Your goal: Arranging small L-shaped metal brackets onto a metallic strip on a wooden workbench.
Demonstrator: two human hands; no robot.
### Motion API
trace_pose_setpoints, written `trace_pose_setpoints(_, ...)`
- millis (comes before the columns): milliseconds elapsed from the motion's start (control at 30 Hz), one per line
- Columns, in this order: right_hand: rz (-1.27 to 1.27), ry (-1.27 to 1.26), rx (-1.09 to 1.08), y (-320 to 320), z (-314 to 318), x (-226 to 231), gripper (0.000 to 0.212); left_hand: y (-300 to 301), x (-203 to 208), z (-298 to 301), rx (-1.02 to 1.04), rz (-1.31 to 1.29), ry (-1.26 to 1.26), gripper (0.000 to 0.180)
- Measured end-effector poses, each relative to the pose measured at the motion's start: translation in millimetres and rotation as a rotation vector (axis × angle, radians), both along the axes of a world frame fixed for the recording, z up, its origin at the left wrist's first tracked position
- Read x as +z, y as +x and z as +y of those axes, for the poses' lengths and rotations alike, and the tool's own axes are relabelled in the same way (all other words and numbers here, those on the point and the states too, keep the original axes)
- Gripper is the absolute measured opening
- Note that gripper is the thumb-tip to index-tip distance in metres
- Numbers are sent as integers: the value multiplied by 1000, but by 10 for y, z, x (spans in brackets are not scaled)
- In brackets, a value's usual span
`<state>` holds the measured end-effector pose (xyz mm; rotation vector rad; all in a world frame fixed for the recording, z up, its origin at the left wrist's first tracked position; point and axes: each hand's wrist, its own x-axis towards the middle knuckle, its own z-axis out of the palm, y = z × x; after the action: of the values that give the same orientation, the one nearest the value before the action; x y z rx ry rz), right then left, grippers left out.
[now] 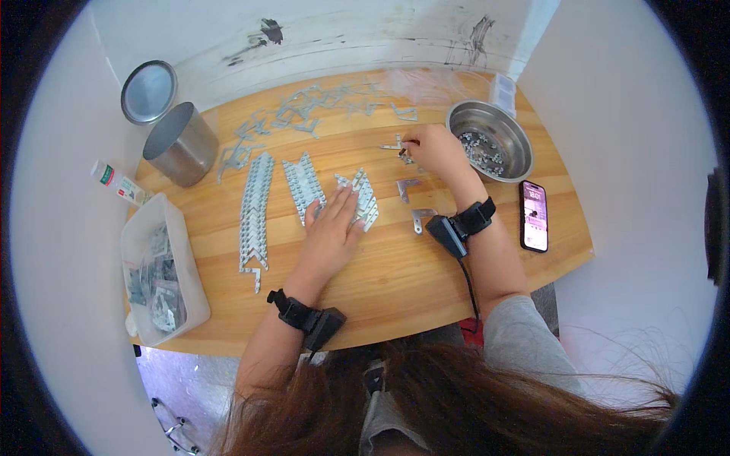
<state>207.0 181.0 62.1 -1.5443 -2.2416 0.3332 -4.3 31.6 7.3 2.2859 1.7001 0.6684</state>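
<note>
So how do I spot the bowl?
On the wooden table, look toward the back right. The bowl sits beyond the phone, right of the right hand. Unlike the tall can at the left, it's wide and low, holding little bits.

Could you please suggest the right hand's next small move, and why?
Perhaps the right hand should lift one piece from the cluster of small parts: its fingertips are right beside them, though whether they pinch one is unclear, and the left hand rests on the nested brackets.
</note>
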Motion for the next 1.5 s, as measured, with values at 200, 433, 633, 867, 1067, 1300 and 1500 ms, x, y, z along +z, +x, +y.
trace_pose_setpoints(200, -83, 52, -14, -76, -72, 6, 18, -13, -2, -9, 8, -40, 49, 44)
trace_pose_setpoints(433, 250, -144, 108, -208, -267, 273, 18, -28, 95, -23, 30, -263, 41, 46)
trace_pose_setpoints(633, 503, -372, 295, -432, -552, 439, 13, 1, -5, 30, 70, -746, 47, 52)
trace_pose_setpoints(867, 518, -450, 411, -501, -667, 352, 12, -14, -37, 51, 65, -1081, -169, 33)
trace_pose_setpoints(1067, 439, -354, 441, -493, -725, 397, 16, -8, 24, 11, 128, -1062, -165, 21)
trace_pose_setpoints(1300, 126, -105, 466, -536, -847, 516, 13, -36, 42, -13, 183, -637, 23, 18)
trace_pose_setpoints(1500, 90, 15, 451, -514, -885, 477, 16, -33, 51, -7, 171, -621, 80, 17)
